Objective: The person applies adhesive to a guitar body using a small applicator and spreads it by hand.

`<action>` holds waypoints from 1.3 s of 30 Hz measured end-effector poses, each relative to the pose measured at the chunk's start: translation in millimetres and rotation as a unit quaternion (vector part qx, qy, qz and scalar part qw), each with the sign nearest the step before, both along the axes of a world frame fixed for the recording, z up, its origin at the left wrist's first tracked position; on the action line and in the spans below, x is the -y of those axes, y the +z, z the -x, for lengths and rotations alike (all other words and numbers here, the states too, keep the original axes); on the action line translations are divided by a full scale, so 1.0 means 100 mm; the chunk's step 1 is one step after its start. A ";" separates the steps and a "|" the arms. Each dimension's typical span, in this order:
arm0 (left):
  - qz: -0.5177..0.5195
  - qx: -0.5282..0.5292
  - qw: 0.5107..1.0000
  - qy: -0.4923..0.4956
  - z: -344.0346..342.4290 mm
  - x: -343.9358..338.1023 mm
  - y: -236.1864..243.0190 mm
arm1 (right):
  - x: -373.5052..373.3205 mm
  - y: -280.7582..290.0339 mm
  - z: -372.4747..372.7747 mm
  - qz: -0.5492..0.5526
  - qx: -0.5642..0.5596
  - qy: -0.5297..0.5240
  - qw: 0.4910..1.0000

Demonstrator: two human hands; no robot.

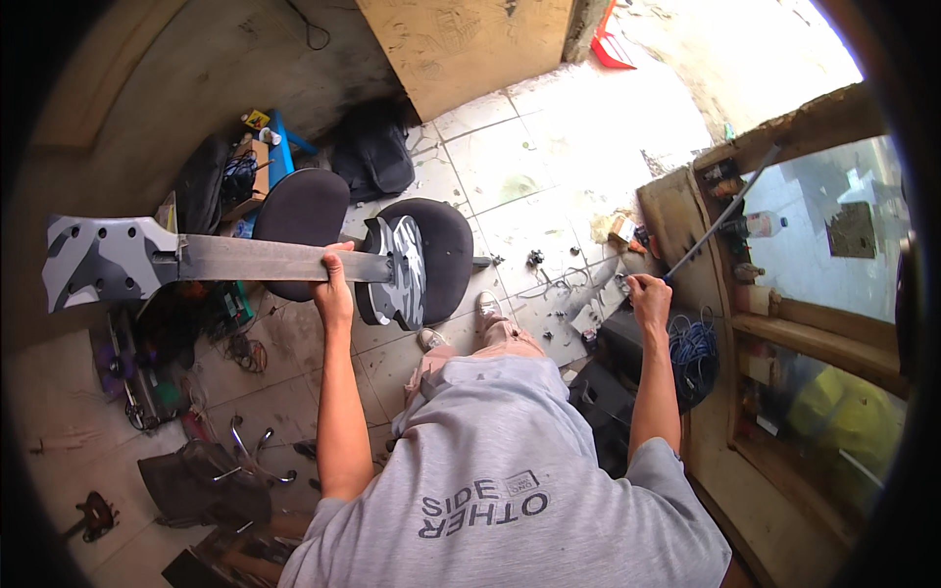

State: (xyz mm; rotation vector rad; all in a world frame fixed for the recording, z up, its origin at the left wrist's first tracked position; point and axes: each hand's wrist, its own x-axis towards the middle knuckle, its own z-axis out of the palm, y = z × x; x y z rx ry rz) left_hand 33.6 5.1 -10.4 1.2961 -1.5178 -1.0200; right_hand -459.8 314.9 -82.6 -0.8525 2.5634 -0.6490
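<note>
My left hand [333, 284] grips a long instrument neck [225, 257] with a flat grey middle strip. Its left end is a holed grey-and-white camouflage headstock [98, 260]; a camouflage end piece [402, 279] lies over a black padded seat [446, 260]. My right hand [647, 294] is closed at the lower end of a long grey rod [720, 211] that slants up toward the wooden window frame at the right. Whether a smaller item is also in those fingers is too small to tell.
Another seat pad [299, 201] and a black bag [368, 147] sit behind the neck. Small parts [535, 259] lie on the tiled floor [505, 157]. Cables [691, 353] hang beside the glazed wooden frame [804, 314]. A chair base [255, 451] and assorted gear are at lower left.
</note>
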 end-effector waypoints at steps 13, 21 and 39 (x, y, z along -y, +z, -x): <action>-0.025 -0.033 0.998 0.038 -0.38 0.55 0.23 | -0.36 -0.29 0.42 0.017 -0.147 0.151 0.977; -0.060 -0.128 0.989 0.048 -1.13 1.30 0.30 | -0.55 0.21 0.16 -0.091 -0.023 -0.009 0.996; -0.167 -0.068 0.965 0.190 -1.76 2.29 0.05 | -2.18 -0.14 -0.88 -0.105 0.159 -0.267 0.945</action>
